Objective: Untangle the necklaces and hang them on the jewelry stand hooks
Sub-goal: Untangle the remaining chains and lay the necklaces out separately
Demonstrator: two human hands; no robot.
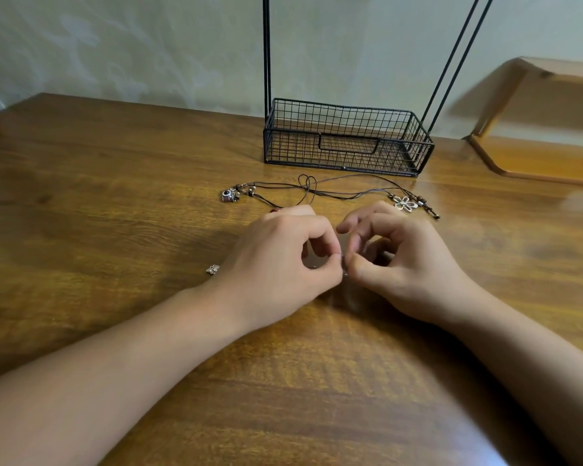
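On the brown wooden bench [115, 183] both hands meet in the middle, thumb and forefinger tips almost touching each other. The left hand [283, 260] has its grip pressed together in a pinch, and the right hand [401, 260] pinches in the same way just beside it. What they pinch is too thin to see clearly; it may be a fine chain.

Behind the hands lie the dark cord necklaces [317, 190], crossed over each other in a loop. One ends at a small camera-shaped pendant [229, 195] on the left, another at a silver flower pendant [405, 202] on the right. A small silver charm [212, 269] lies alone near the left wrist.

Further back stands the black wire jewelry stand [345, 137], with its basket base on the bench and thin rods going up out of view.
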